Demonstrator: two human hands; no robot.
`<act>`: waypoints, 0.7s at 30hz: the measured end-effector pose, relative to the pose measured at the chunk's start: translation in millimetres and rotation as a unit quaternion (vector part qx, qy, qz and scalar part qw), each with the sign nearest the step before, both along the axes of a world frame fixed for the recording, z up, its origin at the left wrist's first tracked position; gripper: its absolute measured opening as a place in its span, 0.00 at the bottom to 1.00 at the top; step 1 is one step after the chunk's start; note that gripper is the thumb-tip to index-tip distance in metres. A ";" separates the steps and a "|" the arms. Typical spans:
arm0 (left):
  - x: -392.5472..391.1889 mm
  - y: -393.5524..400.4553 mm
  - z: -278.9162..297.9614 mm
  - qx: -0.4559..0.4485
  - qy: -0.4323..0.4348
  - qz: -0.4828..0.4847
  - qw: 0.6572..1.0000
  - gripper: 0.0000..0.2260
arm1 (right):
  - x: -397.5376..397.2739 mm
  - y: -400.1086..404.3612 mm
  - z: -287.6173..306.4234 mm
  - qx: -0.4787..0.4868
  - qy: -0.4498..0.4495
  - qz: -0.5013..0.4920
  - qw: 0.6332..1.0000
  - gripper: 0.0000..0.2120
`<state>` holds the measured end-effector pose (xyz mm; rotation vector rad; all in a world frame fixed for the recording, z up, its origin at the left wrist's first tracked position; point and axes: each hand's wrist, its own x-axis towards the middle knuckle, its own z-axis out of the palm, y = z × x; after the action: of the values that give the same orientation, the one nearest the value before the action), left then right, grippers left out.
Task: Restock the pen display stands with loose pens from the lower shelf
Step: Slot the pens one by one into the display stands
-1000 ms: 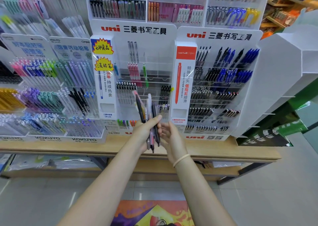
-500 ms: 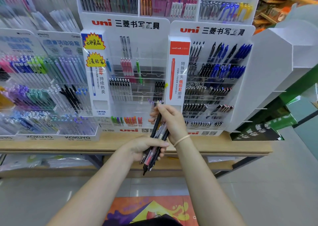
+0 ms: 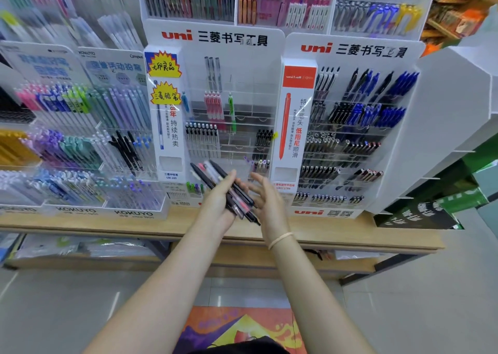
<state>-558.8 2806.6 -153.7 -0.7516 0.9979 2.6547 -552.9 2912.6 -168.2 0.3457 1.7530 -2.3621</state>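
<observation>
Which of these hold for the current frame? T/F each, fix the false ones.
1. The left hand holds a bundle of pens. True.
2. The right hand grips a single pen. False: it is open beside the bundle and holds nothing.
3. A light band sits on the right wrist. True.
4. Both uni stands are equally full. False: the left uni stand has many empty slots; the right uni stand is well stocked.
5. The stands rest on a wooden shelf. True.
</observation>
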 end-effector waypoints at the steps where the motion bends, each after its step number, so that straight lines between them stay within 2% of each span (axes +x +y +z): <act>1: -3.4 0.0 0.1 0.019 0.007 0.022 1.000 0.04 | 4.0 -6.2 -4.2 -0.001 0.004 -0.013 1.000 0.15; 4: -4.3 10.5 1.8 0.056 0.023 0.014 0.998 0.04 | 7.0 -21.1 -5.3 -0.038 0.015 -0.098 0.994 0.17; 6: 1.1 21.5 0.8 0.044 0.021 -0.005 0.999 0.02 | 1.9 -24.5 -1.6 -0.021 0.025 -0.140 0.990 0.17; 7: 3.5 25.2 -1.6 0.034 0.017 -0.010 0.999 0.06 | -0.1 -25.0 0.6 0.001 0.031 -0.142 0.989 0.17; 10: 3.4 18.9 -5.4 -0.032 0.014 -0.025 0.999 0.15 | -3.0 -22.8 2.8 0.047 0.038 -0.092 0.994 0.14; 13: 2.2 -6.5 -4.8 -0.121 0.041 -0.100 0.987 0.12 | -7.9 -10.1 2.3 0.059 0.031 -0.019 0.998 0.11; 15: 5.9 -21.5 -3.5 -0.176 0.066 -0.190 0.964 0.12 | -11.4 -2.1 4.6 0.070 0.023 0.020 0.997 0.10; 17: 10.1 -29.8 -3.8 -0.229 0.087 -0.252 0.936 0.07 | -14.1 2.7 7.6 0.093 0.047 0.044 0.994 0.11; 21: 11.9 -32.4 -2.3 -0.250 0.100 -0.259 0.927 0.09 | -18.0 10.4 8.7 0.119 0.056 0.042 0.990 0.12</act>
<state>-546.9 2774.3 -156.0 -0.2322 1.6912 2.0576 -570.9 2923.0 -159.5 0.1709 2.0647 -2.1561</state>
